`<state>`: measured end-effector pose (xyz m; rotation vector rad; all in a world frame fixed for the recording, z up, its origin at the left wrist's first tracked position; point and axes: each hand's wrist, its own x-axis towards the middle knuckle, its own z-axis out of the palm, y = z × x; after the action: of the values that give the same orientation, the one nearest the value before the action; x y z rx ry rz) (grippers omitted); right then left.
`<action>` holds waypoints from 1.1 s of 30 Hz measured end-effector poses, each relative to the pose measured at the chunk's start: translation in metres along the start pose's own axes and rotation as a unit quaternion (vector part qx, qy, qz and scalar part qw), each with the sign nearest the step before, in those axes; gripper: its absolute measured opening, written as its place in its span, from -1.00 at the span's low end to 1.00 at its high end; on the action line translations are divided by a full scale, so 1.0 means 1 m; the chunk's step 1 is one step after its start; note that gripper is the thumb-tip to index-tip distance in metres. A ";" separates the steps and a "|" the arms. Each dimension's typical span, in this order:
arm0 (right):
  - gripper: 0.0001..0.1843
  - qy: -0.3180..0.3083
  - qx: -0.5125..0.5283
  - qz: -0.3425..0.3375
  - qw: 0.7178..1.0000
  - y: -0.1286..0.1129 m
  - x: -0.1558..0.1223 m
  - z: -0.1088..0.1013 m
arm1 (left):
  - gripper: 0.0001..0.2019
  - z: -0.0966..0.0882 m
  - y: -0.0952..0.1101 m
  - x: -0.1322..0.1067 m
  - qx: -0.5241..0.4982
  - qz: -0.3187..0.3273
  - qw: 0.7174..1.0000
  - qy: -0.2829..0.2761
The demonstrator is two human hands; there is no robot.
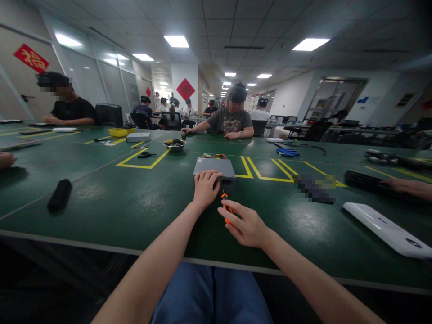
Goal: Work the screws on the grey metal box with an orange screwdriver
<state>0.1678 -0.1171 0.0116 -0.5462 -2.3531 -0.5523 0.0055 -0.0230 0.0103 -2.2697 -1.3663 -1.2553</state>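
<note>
Resting palm down with the left hand point(205, 189) on the grey power supply unit point(223, 165), fingers laid over its top, thumb bent toward the front face; not clenched round anything. Grasping an orange-and-black screwdriver point(226, 209) with the right hand point(246, 223), pinched between thumb and curved fingers, slim shaft aimed away toward the unit's front, just below the dark power socket point(227, 182). Cannot tell whether touching at the tip or just short of it. To place the unit: on the green table point(135, 211), straight ahead of the seated wearer's blue trousers point(209, 292), with coloured wires point(215, 156) bunched at the far edge. Bears farther off, to the left, a metal bowl point(174, 146) with yellow and black contents, a small black tool point(147, 155) inside a yellow-taped outline, and a yellow tray point(120, 132). Bears nearer on that side a black block point(60, 195), well apart from both hands; on the right, a white casing point(381, 227) and, farther back, a blue cable bundle point(287, 153). Seated across the table, in a grey T-shirt point(231, 122), with one arm stretched sideways: a co-worker.
</note>
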 end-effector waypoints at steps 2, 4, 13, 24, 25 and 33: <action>-0.68 0.018 -0.003 0.004 1.000 0.001 -0.001 0.001 | -0.74 0.000 0.000 0.000 0.000 0.000 1.000 -0.001; -0.70 0.041 0.002 0.013 0.999 0.001 -0.002 0.004 | -0.74 -0.001 0.000 0.000 0.000 0.000 1.000 -0.002; -0.65 -0.022 -0.002 0.006 1.000 -0.002 0.001 0.002 | -0.74 0.002 -0.001 -0.001 -0.002 0.003 1.000 -0.001; -0.67 0.042 0.035 0.040 0.998 -0.001 -0.003 0.008 | -0.74 0.002 -0.001 -0.001 0.002 0.004 1.000 0.007; -0.66 0.026 0.033 0.033 0.999 -0.001 -0.002 0.007 | -0.74 0.002 -0.001 -0.001 0.001 0.005 1.000 0.008; -0.69 0.022 0.004 0.008 1.000 -0.003 0.001 0.002 | -0.74 0.002 -0.001 0.000 -0.003 0.005 1.000 0.008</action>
<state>0.1645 -0.1183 0.0097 -0.5444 -2.3069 -0.5420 0.0056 -0.0211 0.0084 -2.2626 -1.3455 -1.2719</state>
